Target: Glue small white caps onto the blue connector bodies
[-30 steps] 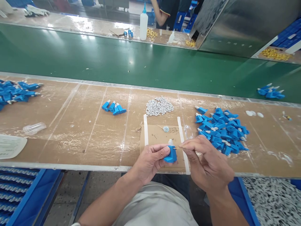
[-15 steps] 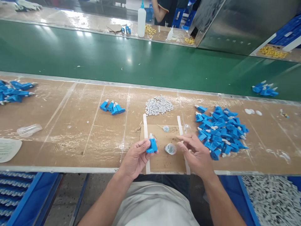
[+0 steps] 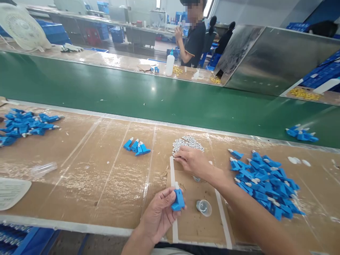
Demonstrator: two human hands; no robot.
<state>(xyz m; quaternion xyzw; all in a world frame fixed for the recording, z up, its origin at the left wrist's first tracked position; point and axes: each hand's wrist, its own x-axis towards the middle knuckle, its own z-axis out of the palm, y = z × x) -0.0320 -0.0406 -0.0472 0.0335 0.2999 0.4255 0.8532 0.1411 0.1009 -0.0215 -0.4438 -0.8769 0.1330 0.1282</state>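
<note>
My left hand [image 3: 162,212] grips a blue plastic part [image 3: 178,200] with a white tip, held upright above the cardboard mat. At the near edge of a pile of small grey-white pieces [image 3: 196,141], my right hand [image 3: 192,161] has its thumb and fingers pinched together. Whatever lies between those fingertips is too small to make out. A clear cup [image 3: 204,208] stands on the cardboard mat [image 3: 190,226], right of my left hand. Under my right wrist, a second small clear dish [image 3: 196,179] is mostly hidden.
A large heap of blue parts [image 3: 265,180] lies to the right, a few more [image 3: 136,147] left of centre, and another heap [image 3: 26,122] far left. A green conveyor belt [image 3: 127,92] runs behind the table. Across it stands a person [image 3: 195,44] near a white bottle [image 3: 170,63].
My right hand has moved from beside the cup forward and left to the pile of small pieces. My left hand still holds the blue part. The view has tilted up.
</note>
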